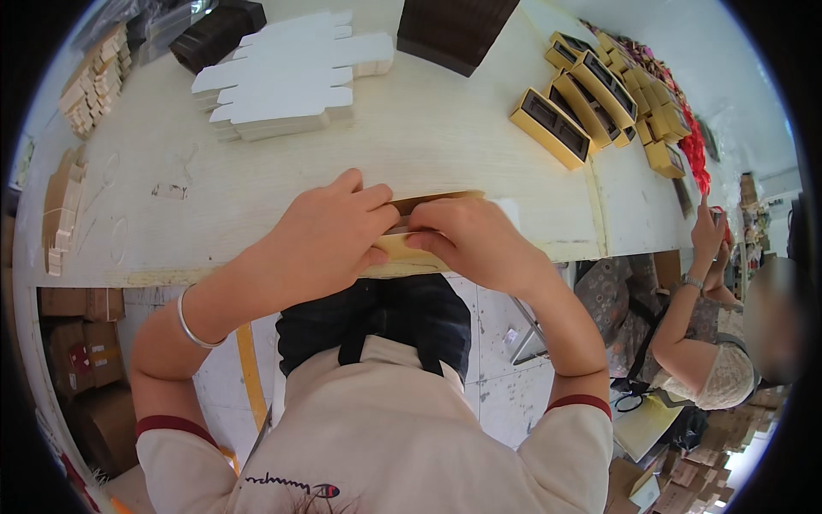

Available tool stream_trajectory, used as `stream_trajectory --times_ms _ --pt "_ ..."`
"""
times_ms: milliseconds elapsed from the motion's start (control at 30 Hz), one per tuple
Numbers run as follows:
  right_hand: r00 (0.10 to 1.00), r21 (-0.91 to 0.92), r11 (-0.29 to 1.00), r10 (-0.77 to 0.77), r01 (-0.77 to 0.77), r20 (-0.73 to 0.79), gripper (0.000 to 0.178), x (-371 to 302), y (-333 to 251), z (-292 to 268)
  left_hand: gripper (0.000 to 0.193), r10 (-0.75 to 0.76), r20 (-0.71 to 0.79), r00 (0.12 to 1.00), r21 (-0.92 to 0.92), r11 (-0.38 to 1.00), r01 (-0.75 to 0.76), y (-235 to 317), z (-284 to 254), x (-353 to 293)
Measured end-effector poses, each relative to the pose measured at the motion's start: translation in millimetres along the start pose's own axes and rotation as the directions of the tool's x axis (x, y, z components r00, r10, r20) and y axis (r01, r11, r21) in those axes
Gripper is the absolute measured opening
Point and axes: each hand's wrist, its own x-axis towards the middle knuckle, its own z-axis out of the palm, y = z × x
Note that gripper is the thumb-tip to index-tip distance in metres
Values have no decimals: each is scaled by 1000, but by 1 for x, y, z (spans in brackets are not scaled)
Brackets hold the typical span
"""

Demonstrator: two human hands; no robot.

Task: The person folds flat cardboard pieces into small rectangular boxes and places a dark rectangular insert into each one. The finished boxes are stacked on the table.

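Close to the front edge of the table, a long gold cardboard box [396, 249] lies between my two hands, its top open. My left hand [338, 224] grips its left part, with the thumb on the near wall and the fingers bent over the opening. On the right part, my right hand [475, 233] is closed over the box, fingertips reaching into the opening and thumb against the near side. My fingers hide most of the inside, so I cannot make out what it holds.
Beyond my hands lies a stack of flat white carton blanks [291, 73]. Dark brown tray stacks [454, 34] stand behind. Gold boxes with dark inserts [552, 128] are piled at the far right. Folded card pieces [64, 210] lie left. A co-worker [698, 343] sits at right.
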Motion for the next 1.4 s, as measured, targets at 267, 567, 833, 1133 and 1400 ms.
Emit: stream_trajectory --times_ms 267,567,833,1133,1400 --pt "886 -232 945 -304 232 -350 39 -26 -8 25 25 -144 -58 988 -28 989 143 9 9 3" --pt "945 51 962 -251 267 -209 42 -30 20 19 33 36 120 992 -534 845 34 -8 -17 -18" --pt "927 16 966 -242 258 -287 27 -24 9 24 30 269 -175 947 -262 915 -308 -16 20 -5" --pt "977 431 891 -57 142 -204 34 -24 7 34 18 -30 -190 981 -389 920 -48 11 30 -3" --pt "991 350 927 -117 134 -69 57 -29 1 17 7 -9 -184 983 -387 920 -64 13 29 -1"
